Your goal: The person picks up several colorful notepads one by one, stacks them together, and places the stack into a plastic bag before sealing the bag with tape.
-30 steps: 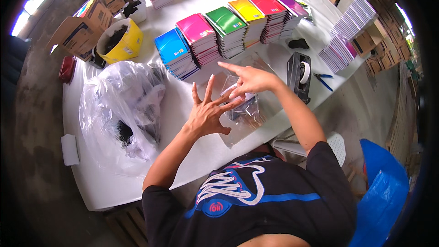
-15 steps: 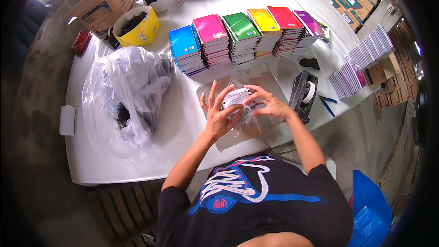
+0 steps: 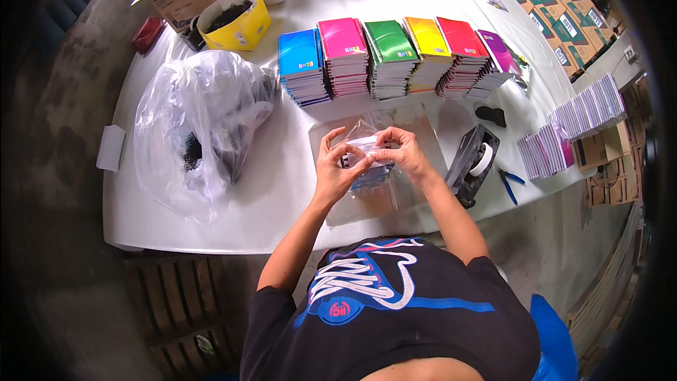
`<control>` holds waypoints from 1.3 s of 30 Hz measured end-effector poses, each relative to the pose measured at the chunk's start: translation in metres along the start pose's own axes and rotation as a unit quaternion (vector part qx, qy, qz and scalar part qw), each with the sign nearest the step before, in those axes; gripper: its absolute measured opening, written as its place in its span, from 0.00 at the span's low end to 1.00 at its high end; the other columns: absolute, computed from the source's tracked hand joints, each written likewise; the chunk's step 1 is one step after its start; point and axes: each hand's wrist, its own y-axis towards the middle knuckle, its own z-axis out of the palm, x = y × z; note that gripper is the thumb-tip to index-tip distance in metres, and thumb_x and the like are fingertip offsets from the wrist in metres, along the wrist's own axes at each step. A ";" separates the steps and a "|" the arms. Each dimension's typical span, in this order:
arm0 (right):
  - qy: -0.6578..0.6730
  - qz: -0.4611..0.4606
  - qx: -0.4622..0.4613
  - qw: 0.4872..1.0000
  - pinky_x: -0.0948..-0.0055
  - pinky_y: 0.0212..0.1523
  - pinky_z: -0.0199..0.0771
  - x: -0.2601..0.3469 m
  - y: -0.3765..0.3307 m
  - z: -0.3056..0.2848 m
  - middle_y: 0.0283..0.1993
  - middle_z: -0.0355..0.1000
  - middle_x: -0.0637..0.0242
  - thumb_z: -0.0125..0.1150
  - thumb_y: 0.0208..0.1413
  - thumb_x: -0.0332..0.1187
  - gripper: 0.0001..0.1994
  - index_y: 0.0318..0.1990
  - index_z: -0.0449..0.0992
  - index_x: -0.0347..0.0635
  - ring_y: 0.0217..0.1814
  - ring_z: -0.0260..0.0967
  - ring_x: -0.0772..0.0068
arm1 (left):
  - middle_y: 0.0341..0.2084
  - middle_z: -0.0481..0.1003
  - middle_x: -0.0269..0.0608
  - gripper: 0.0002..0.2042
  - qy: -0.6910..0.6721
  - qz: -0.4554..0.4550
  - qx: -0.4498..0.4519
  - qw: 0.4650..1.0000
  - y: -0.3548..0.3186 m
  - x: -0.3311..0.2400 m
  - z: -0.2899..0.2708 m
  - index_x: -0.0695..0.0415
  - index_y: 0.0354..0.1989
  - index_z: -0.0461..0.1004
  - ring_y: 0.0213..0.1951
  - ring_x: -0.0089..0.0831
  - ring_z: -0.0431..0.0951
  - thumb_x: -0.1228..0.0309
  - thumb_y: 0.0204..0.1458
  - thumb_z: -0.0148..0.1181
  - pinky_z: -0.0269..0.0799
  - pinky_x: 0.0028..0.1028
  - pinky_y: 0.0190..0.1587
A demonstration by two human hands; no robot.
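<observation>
Centrally, both hands (image 3: 367,159) pinch a clear packet (image 3: 363,162) below coloured notebook stacks (image 3: 395,56)

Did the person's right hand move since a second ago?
Yes. The right hand pulled back from reaching toward the notebook stacks and now meets the left hand on the clear plastic bag.

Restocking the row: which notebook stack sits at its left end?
The blue notebook stack, beside the pink notebook stack; the others run rightward from it.
</observation>
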 end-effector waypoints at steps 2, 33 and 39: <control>0.008 0.017 0.033 0.999 0.70 0.53 0.64 0.007 0.001 -0.002 0.59 0.61 0.63 0.72 0.39 0.33 0.18 0.41 0.76 0.43 0.56 0.62 0.70 | 0.60 0.54 0.47 0.20 0.020 -0.007 0.027 0.999 -0.001 -0.013 -0.002 0.54 0.32 0.77 0.59 0.50 0.60 0.65 0.28 0.76 0.63 0.42 0.56; 0.078 0.057 0.024 0.995 0.77 0.44 0.68 0.011 0.013 -0.003 0.42 0.72 0.65 0.71 0.37 0.27 0.23 0.46 0.73 0.35 0.42 0.68 0.77 | 0.37 0.74 0.46 0.25 -0.082 -0.105 0.041 0.990 0.023 -0.007 -0.010 0.65 0.42 0.73 0.33 0.26 0.76 0.66 0.36 0.73 0.73 0.25 0.35; -0.186 0.010 -0.004 0.982 0.74 0.44 0.67 0.041 0.009 0.006 0.36 0.75 0.69 0.68 0.42 0.31 0.10 0.34 0.80 0.40 0.40 0.70 0.77 | 0.29 0.79 0.36 0.08 -0.062 0.018 0.008 0.998 0.024 0.002 -0.008 0.56 0.32 0.80 0.32 0.25 0.78 0.74 0.40 0.67 0.73 0.27 0.35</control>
